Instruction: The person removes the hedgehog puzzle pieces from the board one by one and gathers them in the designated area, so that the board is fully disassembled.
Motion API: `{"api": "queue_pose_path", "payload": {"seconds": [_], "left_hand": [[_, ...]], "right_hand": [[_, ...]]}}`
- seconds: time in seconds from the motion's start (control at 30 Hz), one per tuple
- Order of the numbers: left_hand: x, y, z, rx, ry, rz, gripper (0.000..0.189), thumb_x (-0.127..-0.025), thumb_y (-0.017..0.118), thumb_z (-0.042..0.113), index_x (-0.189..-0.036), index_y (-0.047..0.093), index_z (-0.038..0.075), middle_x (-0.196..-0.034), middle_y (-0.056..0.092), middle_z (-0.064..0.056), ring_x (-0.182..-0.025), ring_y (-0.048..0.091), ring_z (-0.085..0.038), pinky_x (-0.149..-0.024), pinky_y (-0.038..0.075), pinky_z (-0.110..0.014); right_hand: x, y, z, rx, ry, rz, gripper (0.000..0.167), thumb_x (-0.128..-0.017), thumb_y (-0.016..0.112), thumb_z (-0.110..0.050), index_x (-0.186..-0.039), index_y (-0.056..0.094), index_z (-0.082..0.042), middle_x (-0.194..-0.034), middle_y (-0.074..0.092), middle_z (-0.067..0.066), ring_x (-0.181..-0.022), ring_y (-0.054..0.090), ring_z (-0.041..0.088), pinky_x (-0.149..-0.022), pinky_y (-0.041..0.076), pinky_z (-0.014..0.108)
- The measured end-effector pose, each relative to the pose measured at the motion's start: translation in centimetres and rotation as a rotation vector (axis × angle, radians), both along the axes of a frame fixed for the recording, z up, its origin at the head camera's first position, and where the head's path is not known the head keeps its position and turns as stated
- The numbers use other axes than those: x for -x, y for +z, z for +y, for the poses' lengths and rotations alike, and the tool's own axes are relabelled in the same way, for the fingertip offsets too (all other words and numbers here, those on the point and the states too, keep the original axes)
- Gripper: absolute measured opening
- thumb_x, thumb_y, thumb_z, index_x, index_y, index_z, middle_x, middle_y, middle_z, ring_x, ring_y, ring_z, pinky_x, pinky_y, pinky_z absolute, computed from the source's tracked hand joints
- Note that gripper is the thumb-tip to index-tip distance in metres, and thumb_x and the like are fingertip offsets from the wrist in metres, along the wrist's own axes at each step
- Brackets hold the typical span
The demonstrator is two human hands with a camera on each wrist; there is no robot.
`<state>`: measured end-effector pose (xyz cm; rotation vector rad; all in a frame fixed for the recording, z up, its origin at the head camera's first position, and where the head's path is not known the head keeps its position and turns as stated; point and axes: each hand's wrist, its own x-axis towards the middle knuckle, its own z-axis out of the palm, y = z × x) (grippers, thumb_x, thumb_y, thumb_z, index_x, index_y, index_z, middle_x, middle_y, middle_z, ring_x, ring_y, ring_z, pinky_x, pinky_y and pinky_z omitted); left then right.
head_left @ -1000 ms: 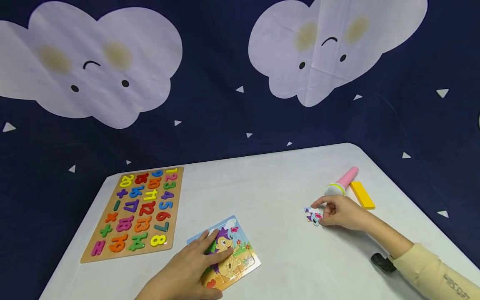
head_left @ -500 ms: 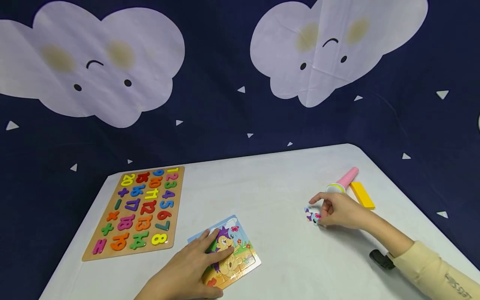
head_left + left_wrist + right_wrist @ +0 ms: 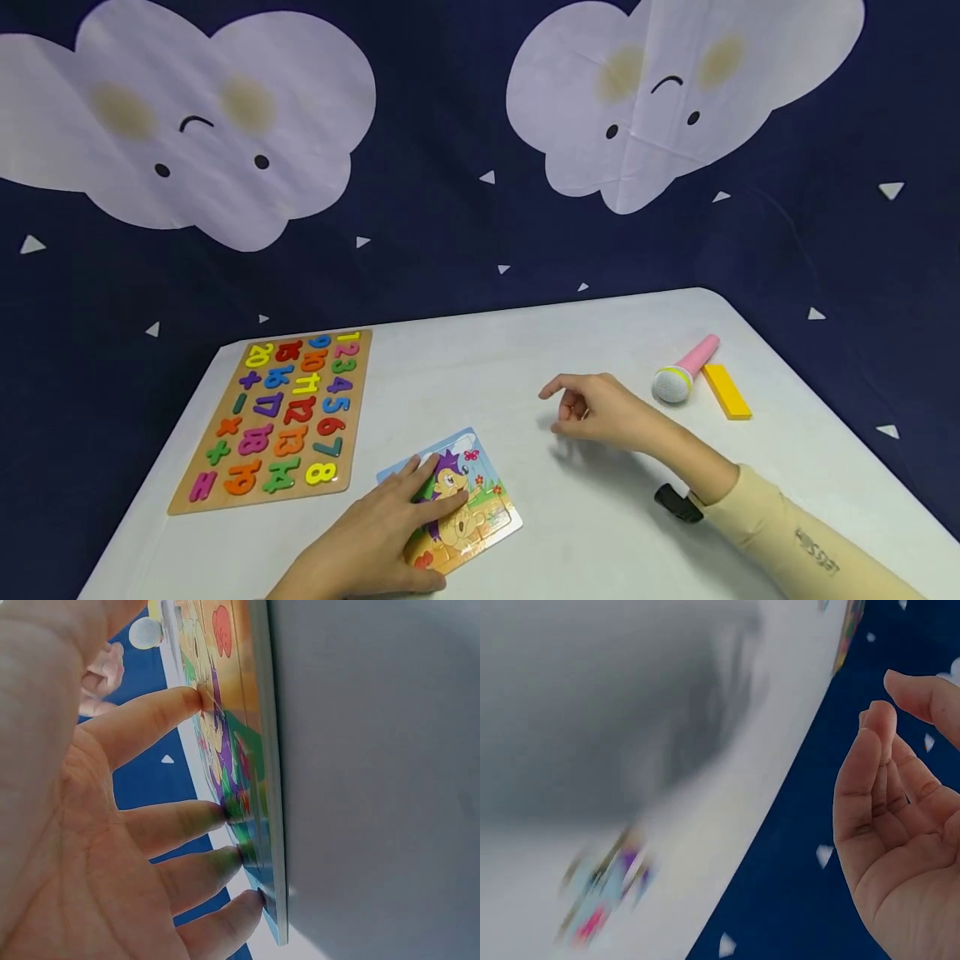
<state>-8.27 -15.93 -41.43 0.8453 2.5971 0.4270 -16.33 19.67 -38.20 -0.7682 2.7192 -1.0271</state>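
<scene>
My left hand (image 3: 382, 529) lies spread over the left part of a jigsaw puzzle (image 3: 487, 508) in a shallow board, printed with a purple-haired hedgehog. Its fingertips (image 3: 214, 817) touch the picture in the left wrist view. Above the table, to the right of that puzzle, hovers my right hand (image 3: 592, 408) with loosely bent fingers. Nothing shows between its thumb and fingers in the right wrist view. There, blurred light-blue, pink and purple puzzle pieces (image 3: 604, 889) lie on the tabletop, apart from the hand. In the head view the right arm hides them.
A wooden number board (image 3: 341, 479) with colourful digits lies at the left. Toward the back right are a pink toy microphone (image 3: 686, 371) and a yellow block (image 3: 726, 392). A dark object (image 3: 678, 503) shows beside the right sleeve. A navy cloud-print cloth hangs behind the table.
My right hand has moved left, away from the puzzle pieces beside the microphone, toward the hedgehog puzzle. The left hand has stayed on the puzzle. The view has shifted slightly.
</scene>
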Motion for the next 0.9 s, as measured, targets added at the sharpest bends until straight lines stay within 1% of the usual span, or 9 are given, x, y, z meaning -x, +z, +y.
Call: {"api": "queue_pose_path", "payload": {"seconds": [0.13,0.37,0.5,0.57,0.63,0.7,0.73,0.83,0.9], "left_hand": [[0.0,0.0,-0.1,0.006,0.006,-0.014,0.085,-0.079,0.084,0.071,-0.155,0.052,0.051,-0.176,0.032,-0.016,-0.156,0.036,-0.056,-0.106,0.051,-0.077],[-0.1,0.0,-0.6,0.005,-0.01,0.013,0.084,-0.079,0.084,0.07,-0.155,0.053,0.051,-0.175,0.034,-0.016,-0.155,0.038,-0.056,-0.108,0.05,-0.076],[-0.1,0.0,-1.0,-0.007,-0.015,0.015,0.084,-0.08,0.083,0.071,-0.155,0.053,0.049,-0.176,0.033,-0.015,-0.155,0.038,-0.055,-0.109,0.05,-0.076],[-0.2,0.0,-1.2,-0.017,-0.002,0.021,0.081,-0.082,0.082,0.071,-0.154,0.055,0.046,-0.174,0.036,-0.015,-0.153,0.044,-0.052,-0.106,0.053,-0.073],[-0.3,0.1,-1.3,-0.037,0.03,0.059,0.076,-0.084,0.081,0.07,-0.151,0.06,0.041,-0.166,0.048,-0.014,-0.144,0.055,-0.045,-0.102,0.058,-0.068],[-0.3,0.2,-1.4,-0.051,0.092,0.128,0.068,-0.086,0.083,0.065,-0.144,0.067,0.035,-0.151,0.061,-0.01,-0.131,0.065,-0.034,-0.096,0.064,-0.059],[-0.4,0.2,-1.4,-0.061,0.136,0.164,0.064,-0.086,0.085,0.061,-0.139,0.069,0.03,-0.141,0.065,-0.007,-0.123,0.068,-0.027,-0.092,0.065,-0.054],[-0.4,0.1,-1.3,-0.071,0.279,0.239,0.055,-0.083,0.091,0.051,-0.126,0.072,0.022,-0.121,0.068,0.001,-0.108,0.065,-0.016,-0.086,0.066,-0.045],[-0.4,-0.1,-1.0,-0.067,0.357,0.244,0.057,-0.081,0.093,0.048,-0.125,0.072,0.019,-0.118,0.067,0.001,-0.105,0.063,-0.015,-0.086,0.065,-0.044]], "right_hand": [[0.2,-0.7,-3.0,0.017,0.064,-0.037,0.037,-0.09,0.083,-0.01,-0.124,0.072,-0.003,-0.082,0.069,-0.01,-0.072,0.06,-0.002,-0.069,0.056,0.019],[0.2,-2.2,-7.6,0.031,0.138,-0.096,0.036,-0.09,0.085,-0.012,-0.123,0.073,-0.005,-0.087,0.07,-0.008,-0.077,0.061,0.0,-0.073,0.057,0.019],[0.0,-2.7,-9.7,0.01,0.172,-0.102,0.034,-0.09,0.086,-0.012,-0.122,0.074,-0.006,-0.089,0.072,-0.003,-0.079,0.062,0.001,-0.076,0.056,0.018],[-0.2,-2.9,-10.7,-0.002,0.183,-0.099,0.033,-0.09,0.085,-0.012,-0.121,0.074,-0.007,-0.092,0.074,0.0,-0.081,0.062,0.002,-0.077,0.055,0.018],[-0.3,-3.0,-11.5,-0.005,0.189,-0.101,0.032,-0.09,0.086,-0.011,-0.12,0.074,-0.006,-0.093,0.074,0.003,-0.082,0.062,0.004,-0.077,0.055,0.018],[-0.4,-3.1,-12.2,-0.004,0.188,-0.106,0.032,-0.089,0.087,-0.011,-0.118,0.074,-0.005,-0.094,0.073,0.004,-0.082,0.061,0.006,-0.076,0.054,0.018],[-0.4,-3.1,-12.5,-0.007,0.183,-0.113,0.032,-0.089,0.087,-0.011,-0.117,0.074,-0.006,-0.093,0.073,0.004,-0.082,0.061,0.007,-0.076,0.053,0.018],[-0.5,-3.2,-13.2,-0.024,0.167,-0.128,0.032,-0.088,0.089,-0.013,-0.116,0.074,-0.006,-0.093,0.07,0.004,-0.082,0.06,0.01,-0.075,0.052,0.018],[-0.5,-3.1,-13.5,-0.043,0.151,-0.136,0.033,-0.087,0.09,-0.015,-0.116,0.075,-0.008,-0.093,0.069,0.002,-0.083,0.06,0.01,-0.075,0.051,0.018]]}}
